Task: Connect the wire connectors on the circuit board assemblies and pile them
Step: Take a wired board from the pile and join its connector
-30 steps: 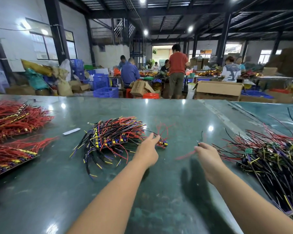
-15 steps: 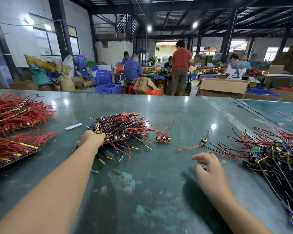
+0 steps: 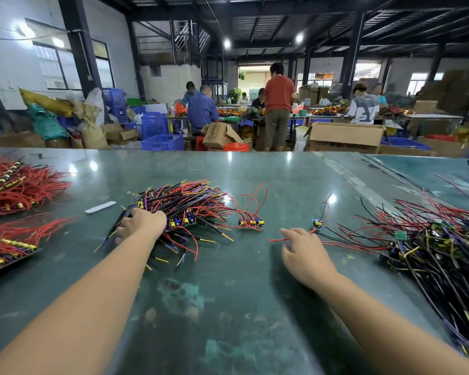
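Observation:
A pile of circuit board assemblies with red, black and yellow wires lies at the table's centre left. My left hand is on the pile's left end, fingers curled down over its edge. A small row of joined boards lies just right of the pile. A single small board with a long red wire lies further right. My right hand hovers over that red wire with fingers spread and relaxed, holding nothing.
A big tangled heap of loose assemblies covers the table's right side. Two batches of red-wired boards lie at the left edge, with a white strip nearby. Beyond the green table, people work among boxes and crates.
My left hand left the pile's right end and moved to its left end. My right hand let go of the single board, drew back, then moved forward over its red wire.

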